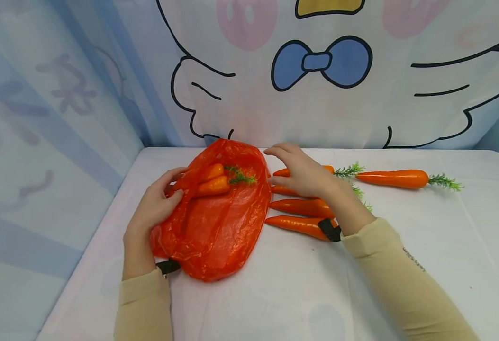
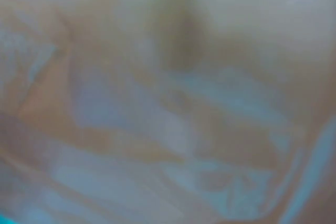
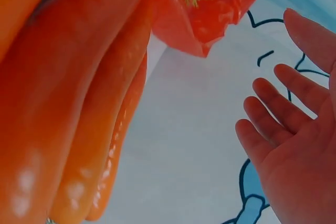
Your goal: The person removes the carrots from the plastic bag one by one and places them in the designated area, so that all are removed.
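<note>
A red plastic bag (image 1: 223,232) lies on the table with its mouth spread. My left hand (image 1: 155,204) grips the bag's left edge, thumb on the near side and fingers partly hidden by the plastic. Two orange toy carrots (image 1: 213,186) with green tops show inside the bag. Above a row of several toy carrots (image 1: 298,207) to the bag's right is my right hand (image 1: 302,171), holding nothing. In the right wrist view its fingers (image 3: 283,114) are spread and lightly bent, apart from the carrots (image 3: 100,145). The left wrist view is blurred, showing only plastic folds.
Another toy carrot (image 1: 394,179) lies farther right, its green top pointing right. A white cloth covers the table (image 1: 300,303). Behind it hangs a curtain (image 1: 317,113) with a cartoon print, and a blue-striped curtain (image 1: 53,156) closes off the left side.
</note>
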`<control>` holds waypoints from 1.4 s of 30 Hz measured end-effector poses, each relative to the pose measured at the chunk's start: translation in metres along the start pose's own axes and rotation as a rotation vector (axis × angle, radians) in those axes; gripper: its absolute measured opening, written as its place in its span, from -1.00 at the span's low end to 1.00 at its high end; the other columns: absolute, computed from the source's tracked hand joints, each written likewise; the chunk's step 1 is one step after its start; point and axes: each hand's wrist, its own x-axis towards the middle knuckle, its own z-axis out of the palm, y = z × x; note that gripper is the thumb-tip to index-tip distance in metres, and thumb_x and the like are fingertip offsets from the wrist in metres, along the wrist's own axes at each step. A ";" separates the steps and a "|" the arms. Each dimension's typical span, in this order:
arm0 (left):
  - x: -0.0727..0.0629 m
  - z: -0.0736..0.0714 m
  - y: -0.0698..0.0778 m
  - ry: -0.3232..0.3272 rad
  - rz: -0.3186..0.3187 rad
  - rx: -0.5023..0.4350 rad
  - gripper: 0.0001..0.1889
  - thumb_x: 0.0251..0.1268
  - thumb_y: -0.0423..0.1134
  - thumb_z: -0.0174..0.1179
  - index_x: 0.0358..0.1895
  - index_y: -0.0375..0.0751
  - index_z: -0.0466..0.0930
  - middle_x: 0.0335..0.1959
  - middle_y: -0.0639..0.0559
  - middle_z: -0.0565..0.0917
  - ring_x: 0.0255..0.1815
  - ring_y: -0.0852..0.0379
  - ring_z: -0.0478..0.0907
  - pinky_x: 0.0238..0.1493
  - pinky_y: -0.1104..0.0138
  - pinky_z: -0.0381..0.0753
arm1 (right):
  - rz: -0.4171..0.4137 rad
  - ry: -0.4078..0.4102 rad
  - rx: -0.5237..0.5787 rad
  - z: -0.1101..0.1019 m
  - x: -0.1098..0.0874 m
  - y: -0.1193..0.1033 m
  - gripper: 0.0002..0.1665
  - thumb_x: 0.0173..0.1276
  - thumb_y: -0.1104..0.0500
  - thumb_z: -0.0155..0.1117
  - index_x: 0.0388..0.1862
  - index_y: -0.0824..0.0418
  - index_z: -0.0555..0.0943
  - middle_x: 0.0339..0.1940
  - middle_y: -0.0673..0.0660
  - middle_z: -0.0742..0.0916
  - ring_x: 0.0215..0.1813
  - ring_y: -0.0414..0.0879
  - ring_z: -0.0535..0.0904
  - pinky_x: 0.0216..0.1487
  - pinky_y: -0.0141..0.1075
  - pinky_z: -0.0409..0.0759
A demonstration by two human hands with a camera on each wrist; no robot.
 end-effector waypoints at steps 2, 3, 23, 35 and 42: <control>0.000 0.000 -0.001 0.000 0.000 0.003 -0.44 0.52 -0.28 0.02 0.53 0.09 0.27 0.41 -0.08 0.38 0.25 -0.17 0.41 0.22 -0.11 0.50 | -0.003 -0.011 0.008 0.005 0.004 -0.003 -0.20 0.40 0.09 0.38 0.54 0.22 0.30 0.53 0.23 0.31 0.52 0.17 0.17 0.42 0.09 0.31; 0.000 -0.001 -0.001 0.001 0.000 0.004 -0.44 0.52 -0.28 0.02 0.53 0.09 0.27 0.41 -0.08 0.38 0.25 -0.17 0.41 0.22 -0.11 0.50 | -0.007 -0.018 0.012 0.007 0.005 -0.004 -0.19 0.41 0.09 0.38 0.54 0.23 0.29 0.54 0.24 0.30 0.52 0.17 0.16 0.42 0.08 0.31; 0.003 0.002 -0.001 -0.005 0.037 0.005 -0.44 0.51 -0.33 0.00 0.52 0.03 0.28 0.41 -0.11 0.39 0.26 -0.19 0.43 0.29 -0.13 0.43 | -0.096 -0.031 0.073 0.046 0.034 -0.029 -0.24 0.39 0.12 0.39 0.51 0.20 0.35 0.51 0.14 0.35 0.51 0.05 0.20 0.45 -0.05 0.30; 0.002 -0.001 -0.001 -0.004 0.051 0.021 -0.44 0.51 -0.34 0.00 0.53 0.01 0.27 0.42 -0.14 0.38 0.28 -0.21 0.41 0.33 -0.15 0.37 | -0.164 -0.055 0.023 0.070 0.056 -0.041 -0.31 0.41 0.15 0.36 0.47 0.24 0.40 0.48 0.16 0.38 0.48 0.03 0.22 0.41 -0.18 0.35; 0.003 0.001 -0.002 -0.003 0.041 0.013 -0.44 0.51 -0.34 0.00 0.53 0.03 0.27 0.42 -0.12 0.38 0.31 -0.20 0.40 0.32 -0.15 0.38 | -0.172 -0.055 -0.017 0.081 0.063 -0.043 -0.30 0.41 0.15 0.37 0.47 0.23 0.40 0.49 0.14 0.38 0.51 0.02 0.19 0.44 -0.18 0.31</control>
